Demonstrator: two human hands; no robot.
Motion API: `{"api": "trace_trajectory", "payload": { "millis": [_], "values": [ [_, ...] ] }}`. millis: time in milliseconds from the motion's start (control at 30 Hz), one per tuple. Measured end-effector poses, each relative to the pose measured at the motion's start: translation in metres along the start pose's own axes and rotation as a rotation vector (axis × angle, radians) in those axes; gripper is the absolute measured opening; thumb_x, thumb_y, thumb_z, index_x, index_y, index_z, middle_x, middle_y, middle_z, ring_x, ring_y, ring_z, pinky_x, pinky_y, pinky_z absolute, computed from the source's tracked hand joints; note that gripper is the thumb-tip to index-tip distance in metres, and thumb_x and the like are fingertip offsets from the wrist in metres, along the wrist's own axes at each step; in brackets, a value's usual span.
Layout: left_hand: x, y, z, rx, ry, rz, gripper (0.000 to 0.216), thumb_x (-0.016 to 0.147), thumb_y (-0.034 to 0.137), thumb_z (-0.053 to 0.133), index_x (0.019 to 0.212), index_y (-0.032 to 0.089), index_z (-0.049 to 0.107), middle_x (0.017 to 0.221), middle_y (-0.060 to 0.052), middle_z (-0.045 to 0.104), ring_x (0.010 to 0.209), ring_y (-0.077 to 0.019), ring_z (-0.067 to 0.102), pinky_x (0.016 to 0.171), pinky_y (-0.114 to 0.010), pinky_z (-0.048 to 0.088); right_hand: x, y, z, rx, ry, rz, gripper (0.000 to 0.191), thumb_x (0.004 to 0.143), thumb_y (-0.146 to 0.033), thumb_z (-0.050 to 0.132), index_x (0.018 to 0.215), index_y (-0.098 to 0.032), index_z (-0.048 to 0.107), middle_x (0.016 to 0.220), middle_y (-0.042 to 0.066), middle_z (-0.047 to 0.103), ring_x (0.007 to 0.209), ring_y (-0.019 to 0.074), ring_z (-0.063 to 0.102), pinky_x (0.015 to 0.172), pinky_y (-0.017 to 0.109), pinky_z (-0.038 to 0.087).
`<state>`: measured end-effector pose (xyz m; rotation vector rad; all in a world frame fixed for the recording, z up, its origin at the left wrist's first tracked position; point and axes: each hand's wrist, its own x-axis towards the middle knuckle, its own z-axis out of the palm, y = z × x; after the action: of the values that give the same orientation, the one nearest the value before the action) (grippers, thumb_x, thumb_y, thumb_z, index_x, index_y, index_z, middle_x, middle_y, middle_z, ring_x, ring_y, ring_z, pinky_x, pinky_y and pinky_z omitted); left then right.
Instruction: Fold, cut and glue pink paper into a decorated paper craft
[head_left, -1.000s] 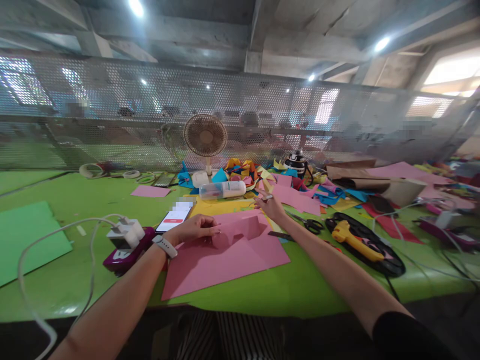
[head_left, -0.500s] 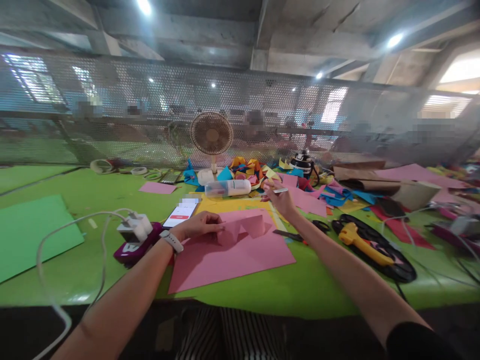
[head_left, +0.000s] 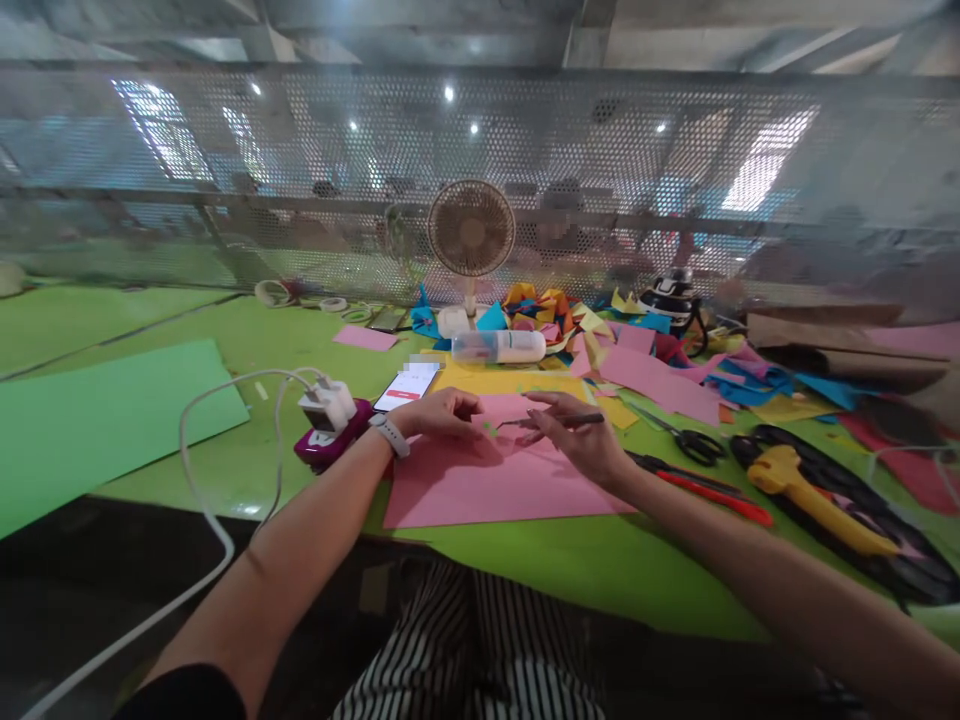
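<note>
My left hand [head_left: 442, 412], with a white watch on the wrist, is closed on the edge of a folded pink paper piece [head_left: 487, 447]. A larger pink sheet [head_left: 457, 497] lies flat beneath it. In the fingers of my right hand [head_left: 574, 435] are slim dark-grey tweezers [head_left: 585, 419], held like a pen. Their tip points left to the folded piece, beside a tiny green bit [head_left: 489, 428]. The fold itself is partly hidden behind my left fingers. Right of my right hand lie a red-handled cutting tool [head_left: 720, 495] and black scissors [head_left: 697, 446].
Left stand a phone [head_left: 409, 385], a purple power block [head_left: 330, 440] with white chargers and cables, and a green sheet [head_left: 127, 410]. Behind are a clear bottle [head_left: 499, 347], a small fan [head_left: 471, 230] and coloured paper scraps. A yellow glue gun [head_left: 817, 500] rests in a black tray [head_left: 911, 565].
My right hand has come from the scraps at the back to the folded pink paper, bringing the tweezers to its surface. My left hand stays on the paper. The view has tilted down and turned left.
</note>
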<state>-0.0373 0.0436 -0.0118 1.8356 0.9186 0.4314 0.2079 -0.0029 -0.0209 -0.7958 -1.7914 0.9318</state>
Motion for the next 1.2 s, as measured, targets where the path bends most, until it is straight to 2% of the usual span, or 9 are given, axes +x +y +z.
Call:
{"api": "trace_trajectory", "payload": {
  "millis": [267,533,733,933,1200],
  "values": [
    [-0.001,0.002,0.001,0.039,0.005,0.010,0.033,0.061,0.041,0.073,0.074,0.014,0.058,0.061,0.002,0.054,0.053,-0.0100,0.047,0.047,-0.020,0.031,0.000,-0.002,0.002,0.018,0.005,-0.014,0.036,0.081,-0.039,0.057,0.110,-0.018,0.057,0.078,0.006,0.070,0.068,0.0207,0.069,0.063,0.032,0.056],
    [-0.002,0.002,0.000,0.045,-0.005,0.039,0.032,0.063,0.039,0.072,0.068,0.014,0.053,0.058,0.003,0.054,0.051,-0.0089,0.046,0.046,-0.020,0.029,-0.011,-0.006,0.006,0.000,0.084,0.003,0.033,0.081,-0.038,0.058,0.109,-0.018,0.059,0.077,0.005,0.070,0.070,0.0206,0.069,0.064,0.031,0.057],
    [-0.003,0.003,0.000,-0.031,-0.034,0.021,0.029,0.067,0.037,0.071,0.068,0.014,0.056,0.063,-0.001,0.063,0.056,-0.0118,0.056,0.050,-0.020,0.038,-0.014,-0.014,0.006,0.010,0.155,-0.028,0.032,0.081,-0.035,0.059,0.108,-0.018,0.060,0.074,0.004,0.070,0.072,0.0213,0.069,0.062,0.031,0.058],
    [-0.004,0.005,0.003,-0.200,-0.041,0.007,0.027,0.066,0.035,0.074,0.070,0.013,0.058,0.068,-0.005,0.068,0.064,-0.0161,0.064,0.061,-0.025,0.048,-0.016,-0.015,0.003,0.006,0.189,-0.054,0.028,0.081,-0.032,0.059,0.105,-0.019,0.062,0.075,0.004,0.071,0.072,0.0210,0.069,0.062,0.031,0.058],
    [-0.004,0.008,0.007,-0.297,-0.042,0.018,0.028,0.067,0.033,0.074,0.072,0.012,0.056,0.078,-0.008,0.070,0.070,-0.0165,0.066,0.067,-0.028,0.050,-0.016,-0.019,0.005,0.013,0.194,-0.036,0.026,0.081,-0.033,0.059,0.102,-0.019,0.063,0.073,0.004,0.071,0.074,0.0217,0.070,0.062,0.031,0.058]
  ]
}}
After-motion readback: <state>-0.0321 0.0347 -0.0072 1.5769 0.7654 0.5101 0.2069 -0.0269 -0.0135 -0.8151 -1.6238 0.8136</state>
